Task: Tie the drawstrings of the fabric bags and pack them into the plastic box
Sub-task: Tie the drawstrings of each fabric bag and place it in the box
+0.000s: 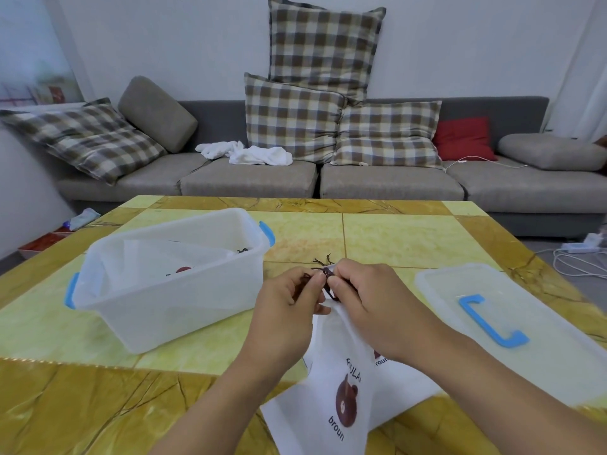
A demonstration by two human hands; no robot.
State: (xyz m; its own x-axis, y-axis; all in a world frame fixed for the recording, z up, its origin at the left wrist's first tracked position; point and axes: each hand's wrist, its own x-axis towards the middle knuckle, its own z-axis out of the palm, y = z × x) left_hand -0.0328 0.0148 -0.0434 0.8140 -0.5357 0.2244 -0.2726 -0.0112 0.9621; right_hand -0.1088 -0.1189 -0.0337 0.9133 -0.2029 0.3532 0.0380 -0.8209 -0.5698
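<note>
Both hands are up close together over the middle of the tabletop, working the same bit of cord. The left hand (289, 297) pinches a dark brown drawstring (323, 274) between thumb and fingertips, and the right hand (364, 293) pinches the cord just beside it, so the knot seems to be forming between them. Below them hangs the white fabric bag (345, 389) with a brown bear printed on it; its mouth is gathered up at the fingers and its body trails back toward the near edge of the table (98, 405).

The bag looks thin, limp and very light, so I'd judge it will fold or crumple any way it is pushed. The gathered neck by the cord is the sensible place to hold it.

The plastic box (170, 290) sits toward the left edge with a bag (177, 257) already inside, only dimly seen through the cloudy wall. Its lid (512, 326) lies toward the right edge.

The fingers hide the knot itself, so I cannot tell how far it is tied. The print is partly folded under.
</note>
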